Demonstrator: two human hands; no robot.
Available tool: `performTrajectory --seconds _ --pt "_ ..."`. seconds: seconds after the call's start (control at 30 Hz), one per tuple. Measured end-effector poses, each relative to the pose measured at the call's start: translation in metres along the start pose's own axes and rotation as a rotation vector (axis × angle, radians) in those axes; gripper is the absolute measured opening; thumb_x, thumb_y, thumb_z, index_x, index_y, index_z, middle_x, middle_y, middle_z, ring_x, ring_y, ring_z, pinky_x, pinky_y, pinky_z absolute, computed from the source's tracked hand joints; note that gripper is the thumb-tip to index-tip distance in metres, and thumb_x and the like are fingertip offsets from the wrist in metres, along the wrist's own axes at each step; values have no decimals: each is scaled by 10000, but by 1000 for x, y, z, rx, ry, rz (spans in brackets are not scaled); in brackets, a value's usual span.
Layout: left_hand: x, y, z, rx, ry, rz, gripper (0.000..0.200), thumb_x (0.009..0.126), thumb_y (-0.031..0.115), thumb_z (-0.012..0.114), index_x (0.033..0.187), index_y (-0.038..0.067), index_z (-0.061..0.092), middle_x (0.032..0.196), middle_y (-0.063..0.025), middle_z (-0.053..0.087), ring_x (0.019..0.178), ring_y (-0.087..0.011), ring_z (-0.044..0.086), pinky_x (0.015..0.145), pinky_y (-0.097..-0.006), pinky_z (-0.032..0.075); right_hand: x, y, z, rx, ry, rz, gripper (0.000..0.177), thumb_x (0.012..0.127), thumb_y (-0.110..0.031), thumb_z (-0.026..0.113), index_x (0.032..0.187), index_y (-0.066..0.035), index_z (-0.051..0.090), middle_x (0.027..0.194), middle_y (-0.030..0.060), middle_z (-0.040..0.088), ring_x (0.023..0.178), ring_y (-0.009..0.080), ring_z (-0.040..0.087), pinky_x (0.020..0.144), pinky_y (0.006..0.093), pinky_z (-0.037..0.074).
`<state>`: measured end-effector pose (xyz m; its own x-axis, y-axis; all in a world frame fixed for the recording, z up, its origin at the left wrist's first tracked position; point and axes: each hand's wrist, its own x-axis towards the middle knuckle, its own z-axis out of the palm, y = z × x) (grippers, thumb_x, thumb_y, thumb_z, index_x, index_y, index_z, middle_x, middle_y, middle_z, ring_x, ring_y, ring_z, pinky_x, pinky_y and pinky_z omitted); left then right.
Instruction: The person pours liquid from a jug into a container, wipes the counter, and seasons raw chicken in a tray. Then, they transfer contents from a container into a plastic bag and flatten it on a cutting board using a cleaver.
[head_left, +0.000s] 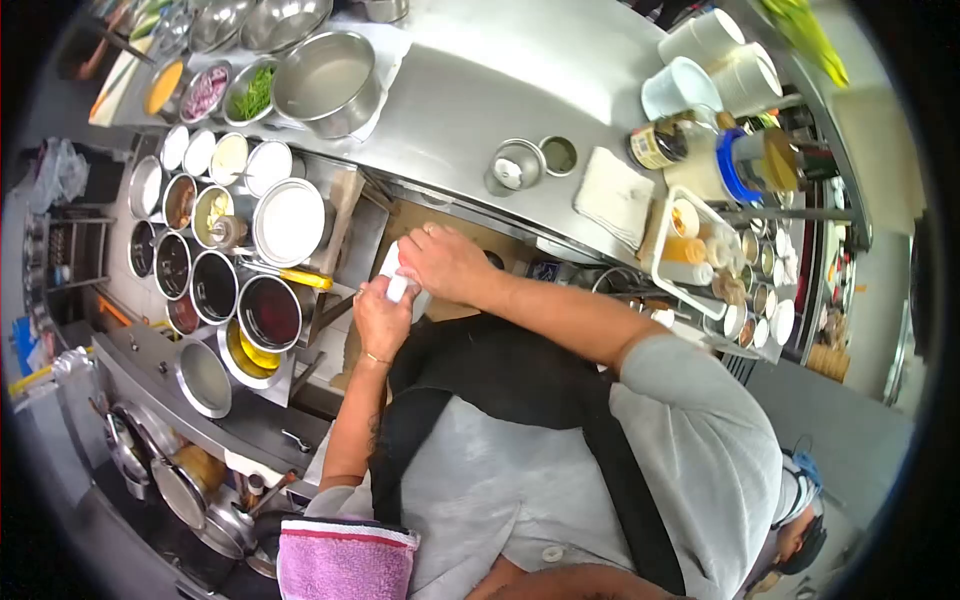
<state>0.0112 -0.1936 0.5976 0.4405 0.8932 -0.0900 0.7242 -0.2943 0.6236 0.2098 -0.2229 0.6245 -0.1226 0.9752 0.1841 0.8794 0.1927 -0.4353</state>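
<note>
My left hand (382, 318) and my right hand (440, 263) come together in front of my black apron (490, 365). Between them is a small white cloth-like piece (398, 289), partly covered by the fingers; I cannot tell exactly what it is. The left fingers curl around its lower end, and those of the right close over the upper part. To the left of both hands, a yellow-handled utensil (305, 277) rests across the pots, near a pot of dark red liquid (270, 312).
Several pots and a white-topped container (290, 220) crowd the left side. Along the steel counter (480, 80) stand a metal cup (517, 165), a folded cloth (614, 196) and a white basket of bottles (690, 245). Pans (225, 525) sit at lower left. Another person (795, 530) is at lower right.
</note>
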Motion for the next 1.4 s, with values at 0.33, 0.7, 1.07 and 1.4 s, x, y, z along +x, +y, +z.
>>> performTrajectory --seconds 0.33,0.7,1.07,1.4 --pt "93 122 -46 -89 105 111 391 840 359 883 965 9 762 906 -265 756 878 -458 732 799 -514 575 74 78 -128 -64 -40 -257 332 1048 -372 645 1090 -43 616 969 166 714 955 386 698 862 515 565" --pt "204 132 -20 11 -76 90 655 809 439 905 1201 -63 750 1153 -297 764 1108 -435 734 979 -473 565 129 171 -148 -303 -250 -334 361 1070 -356 606 1268 -55 605 1239 210 700 1163 430 661 991 539 545" --pt "226 135 -21 139 -108 118 583 860 385 890 1256 -23 758 1066 -235 794 997 -344 760 936 -412 561 148 158 -174 -356 -544 -17 374 986 -284 672 1359 -272 697 1589 125 540 1404 376 558 997 547 570" --pt "231 142 -32 101 -150 272 538 842 381 899 1256 59 777 1075 -194 802 1004 -329 760 943 -417 564 139 140 -177 -343 -387 -118 362 966 -255 707 1326 -231 734 1558 63 592 1429 366 556 1025 567 575"
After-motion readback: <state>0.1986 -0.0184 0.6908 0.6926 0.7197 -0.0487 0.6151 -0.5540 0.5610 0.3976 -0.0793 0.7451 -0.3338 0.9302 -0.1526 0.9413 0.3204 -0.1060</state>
